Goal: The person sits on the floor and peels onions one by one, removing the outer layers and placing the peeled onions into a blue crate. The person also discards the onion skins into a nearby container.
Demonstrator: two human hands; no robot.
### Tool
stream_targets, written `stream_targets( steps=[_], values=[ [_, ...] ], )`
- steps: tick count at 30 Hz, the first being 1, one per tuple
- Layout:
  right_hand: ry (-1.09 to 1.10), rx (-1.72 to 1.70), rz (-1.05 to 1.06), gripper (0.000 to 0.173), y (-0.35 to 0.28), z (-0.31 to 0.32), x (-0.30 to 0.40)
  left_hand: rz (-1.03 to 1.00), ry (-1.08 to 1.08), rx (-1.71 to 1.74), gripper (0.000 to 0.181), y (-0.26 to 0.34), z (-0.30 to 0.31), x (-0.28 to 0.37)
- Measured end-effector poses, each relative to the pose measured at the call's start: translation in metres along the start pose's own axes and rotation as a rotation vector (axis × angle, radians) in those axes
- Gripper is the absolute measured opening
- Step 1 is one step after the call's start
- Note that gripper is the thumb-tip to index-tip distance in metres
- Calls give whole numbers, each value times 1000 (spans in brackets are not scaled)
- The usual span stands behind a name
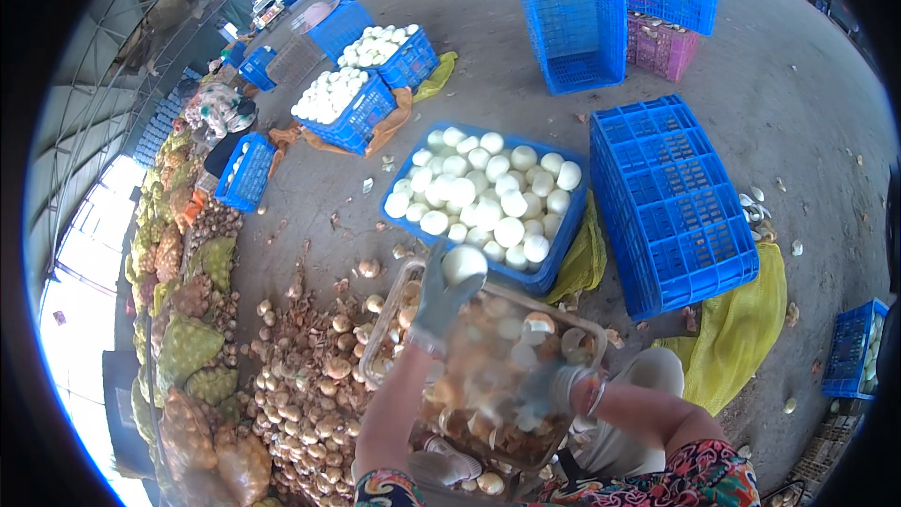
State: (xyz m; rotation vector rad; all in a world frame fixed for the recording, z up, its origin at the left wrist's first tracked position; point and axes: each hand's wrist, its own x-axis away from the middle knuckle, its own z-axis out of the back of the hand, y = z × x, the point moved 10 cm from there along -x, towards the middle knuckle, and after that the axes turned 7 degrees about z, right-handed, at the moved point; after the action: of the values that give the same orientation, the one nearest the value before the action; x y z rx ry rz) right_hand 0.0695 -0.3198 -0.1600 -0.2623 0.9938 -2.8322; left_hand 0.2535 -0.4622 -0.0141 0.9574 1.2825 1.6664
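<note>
A peeled white onion [464, 265] rests in my gloved left hand [442, 296], which is raised at the near edge of a blue plastic crate [586, 218] filled with peeled onions. My right hand [552, 391], also gloved, is blurred above a shallow plastic crate [600, 338] with onion skins and onion pieces inside; what it holds cannot be told. Unpeeled onions [303, 394] lie heaped on the floor at the left of this crate, among loose skins.
An upturned blue crate [676, 204] stands right of the full one, by a yellow mesh sack [746, 331]. More crates of peeled onions [348, 113] stand farther off. Filled mesh sacks [186, 348] line the left. A person [222, 109] bends beside another crate [246, 172].
</note>
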Motion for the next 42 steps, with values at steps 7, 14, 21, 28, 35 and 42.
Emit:
stream_targets(
  steps=[7,14,21,28,35,42],
  values=[
    [-73,-151,-143,29,-5,47,2,-168,8,-743,113,6,-111,-208],
    [50,-143,-33,22,-19,39,-9,-294,167,-1179,94,-55,-108,-248],
    [220,-91,5,18,-43,101,11,-454,425,-1057,69,10,111,-64],
    [198,-885,-425,26,-39,93,-26,317,706,-1172,59,-89,388,294],
    [798,-1427,-574,35,-40,104,-47,1052,634,-791,32,-286,394,545],
    [553,-1094,-637,32,-71,71,-108,1053,565,-765,20,-432,343,520]
  ],
)
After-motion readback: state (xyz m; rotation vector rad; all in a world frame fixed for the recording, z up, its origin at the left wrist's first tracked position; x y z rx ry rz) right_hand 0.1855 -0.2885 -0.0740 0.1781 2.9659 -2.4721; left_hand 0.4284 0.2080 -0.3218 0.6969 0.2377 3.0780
